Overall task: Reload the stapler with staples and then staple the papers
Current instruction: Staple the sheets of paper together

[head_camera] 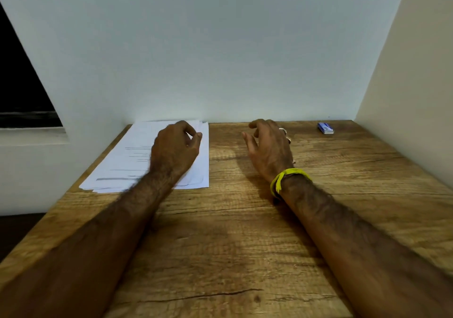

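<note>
The wooden table (220, 244), grainy and cracked, runs under both forearms, which are cut off at the bottom edge. The papers (137, 156), a loose white stack at back left, carry grey lines too faint to read. The left hand (175, 150) hovers over them, fingers loosely curled, holding nothing. The right hand (268, 146) hangs relaxed, a yellow band (285, 178) at its wrist. A blue staple box (325, 128) lies far right, print illegible.

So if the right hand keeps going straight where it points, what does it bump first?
Probably the wall. The right hand points ahead over bare table; the blue box sits off to its right.
</note>
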